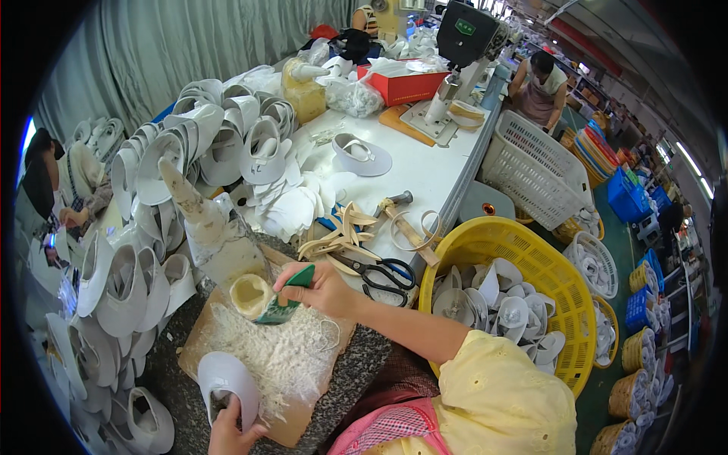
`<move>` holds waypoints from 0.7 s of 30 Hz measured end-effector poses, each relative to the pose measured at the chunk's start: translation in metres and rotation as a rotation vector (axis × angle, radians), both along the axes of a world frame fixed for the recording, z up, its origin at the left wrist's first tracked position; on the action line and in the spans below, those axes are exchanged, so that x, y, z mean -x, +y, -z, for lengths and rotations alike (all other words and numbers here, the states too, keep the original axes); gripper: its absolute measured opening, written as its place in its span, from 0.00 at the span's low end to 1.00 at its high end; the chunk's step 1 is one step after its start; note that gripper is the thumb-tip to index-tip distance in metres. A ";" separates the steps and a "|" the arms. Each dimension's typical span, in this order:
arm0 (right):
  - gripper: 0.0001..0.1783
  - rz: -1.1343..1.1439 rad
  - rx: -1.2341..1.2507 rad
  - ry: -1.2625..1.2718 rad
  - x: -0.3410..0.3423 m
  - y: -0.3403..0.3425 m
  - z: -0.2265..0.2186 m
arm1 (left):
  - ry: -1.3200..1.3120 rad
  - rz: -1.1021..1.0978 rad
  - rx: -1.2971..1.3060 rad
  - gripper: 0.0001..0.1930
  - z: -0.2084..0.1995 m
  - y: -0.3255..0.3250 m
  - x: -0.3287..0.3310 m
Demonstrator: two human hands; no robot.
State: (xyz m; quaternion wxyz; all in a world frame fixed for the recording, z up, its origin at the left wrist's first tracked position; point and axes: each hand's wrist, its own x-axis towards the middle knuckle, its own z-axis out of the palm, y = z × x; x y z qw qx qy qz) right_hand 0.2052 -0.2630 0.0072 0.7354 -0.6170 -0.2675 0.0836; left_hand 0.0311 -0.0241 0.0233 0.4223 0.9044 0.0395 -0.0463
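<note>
Low in the view, my left hand (231, 434) grips a white shoe upper (227, 381) by its edge, with the opening turned toward me. My right hand (331, 291) is closed around a green-handled tool (301, 275), its working end hidden. That hand is at the rim of a small cup (250, 296) coated in cream-coloured glue. Under both hands lies a brown board (292, 425) caked with dried white glue (277, 353). Behind the cup stands a glue-crusted white bottle (212, 235) with a tapered spout.
Stacked white uppers (125, 296) fill the left side. Black scissors (383, 277), a hammer (406, 224) and tan strips (345, 231) lie beyond my right hand. A yellow basket (523, 246) of white pieces stands right. A machine (466, 34) and a person (540, 87) are farther back.
</note>
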 end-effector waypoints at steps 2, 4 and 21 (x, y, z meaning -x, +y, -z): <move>0.06 -0.108 -0.074 0.067 0.005 0.005 0.002 | 0.167 0.314 -0.249 0.19 -0.027 -0.014 -0.007; 0.06 -0.109 -0.097 0.056 0.008 0.011 0.002 | 0.250 0.210 -0.277 0.18 -0.022 -0.011 -0.009; 0.08 -0.099 -0.084 -0.105 0.050 0.090 -0.019 | 0.011 -0.378 1.334 0.54 0.008 -0.027 -0.001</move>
